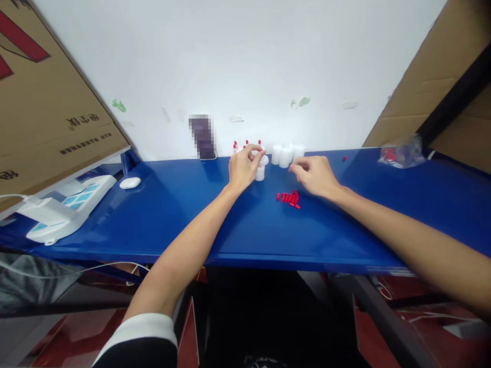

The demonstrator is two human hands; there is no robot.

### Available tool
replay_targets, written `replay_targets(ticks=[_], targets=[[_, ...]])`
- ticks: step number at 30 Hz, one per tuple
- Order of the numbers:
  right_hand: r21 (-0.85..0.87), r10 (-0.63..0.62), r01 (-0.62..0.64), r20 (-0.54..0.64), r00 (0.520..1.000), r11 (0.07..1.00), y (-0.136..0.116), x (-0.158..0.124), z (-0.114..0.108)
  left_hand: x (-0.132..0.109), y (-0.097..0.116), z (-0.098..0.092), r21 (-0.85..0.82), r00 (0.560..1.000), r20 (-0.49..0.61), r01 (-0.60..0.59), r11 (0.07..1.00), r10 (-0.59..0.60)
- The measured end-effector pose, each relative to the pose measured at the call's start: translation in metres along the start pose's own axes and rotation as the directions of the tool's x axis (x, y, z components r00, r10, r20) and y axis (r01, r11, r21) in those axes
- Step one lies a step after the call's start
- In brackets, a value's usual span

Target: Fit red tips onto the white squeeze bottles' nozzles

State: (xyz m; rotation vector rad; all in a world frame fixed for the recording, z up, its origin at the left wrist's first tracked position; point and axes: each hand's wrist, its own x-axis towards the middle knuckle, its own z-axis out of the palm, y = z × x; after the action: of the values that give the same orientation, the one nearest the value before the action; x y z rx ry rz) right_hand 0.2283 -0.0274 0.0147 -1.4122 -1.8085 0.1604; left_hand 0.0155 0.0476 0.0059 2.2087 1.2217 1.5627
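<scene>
My left hand (pixel 244 166) is closed in a pinch above a short stack of white round pieces (pixel 260 174). A wider white disc-like piece (pixel 264 160) shows just under its fingertips; whether they grip it I cannot make out. My right hand (pixel 316 175) is also pinched, in front of several white cylindrical containers (pixel 284 157) by the wall; anything in its fingertips is too small to name. Between my forearms, small red caps (pixel 290 198) lie in a loose pile. Behind my left hand, several white pieces with red tips (pixel 246 142) stand partly hidden.
On the blue table (pixel 172 220) are a white power strip (pixel 76 204) with a charger (pixel 46 209), a small white case (pixel 130 183) and a clear bag (pixel 402 153) with red bits. A phone-like dark object (pixel 203 137) leans on the wall. One red cap (pixel 344 158) lies apart.
</scene>
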Motion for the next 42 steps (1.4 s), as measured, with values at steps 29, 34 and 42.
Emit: replay_targets(ticks=[29,34,42], targets=[[0.048,-0.141,0.143,-0.028,0.990,0.989,0.033,0.006,0.013,-0.048,0.058,-0.016,-0.107,0.489,0.766,-0.543,0.833,0.417],[-0.074,-0.173,0.168,-0.078,0.982,0.983,0.041,0.010,0.015,-0.047,0.063,-0.020,-0.081,0.479,0.792,-0.533,0.842,0.379],[0.009,-0.217,0.223,-0.198,0.956,0.975,0.027,0.006,0.009,-0.044,0.066,-0.027,-0.064,0.481,0.790,-0.550,0.833,0.379]])
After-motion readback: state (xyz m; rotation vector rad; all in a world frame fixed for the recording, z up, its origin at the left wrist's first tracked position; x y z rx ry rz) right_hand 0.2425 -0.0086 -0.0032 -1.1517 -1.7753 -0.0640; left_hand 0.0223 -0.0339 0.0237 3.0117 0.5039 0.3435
